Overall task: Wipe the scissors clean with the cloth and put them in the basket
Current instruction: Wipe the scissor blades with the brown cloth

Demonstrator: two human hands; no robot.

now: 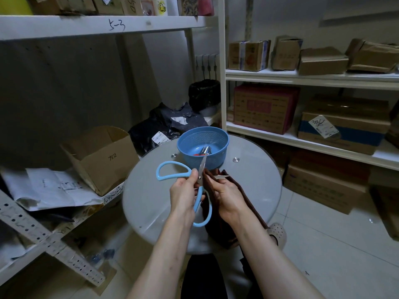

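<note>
Blue-handled scissors (172, 172) are spread wide open above the round table. My left hand (184, 195) grips them near the pivot, one blade pointing up toward the basket. My right hand (226, 196) holds a dark brown cloth (252, 205) folded around the other blade, whose tip pokes out to the right. The cloth hangs down past the table's front edge. A blue perforated basket (218, 137) stands at the far side of the table, just behind the scissors, with other small metal tools with red parts lying inside it.
The round grey glass table (151, 203) carries the basket. An open cardboard box (101, 158) sits on the low shelf to the left, black bags behind the table. Shelves with cardboard boxes (265, 108) stand on the right. A tiled floor lies below on the right.
</note>
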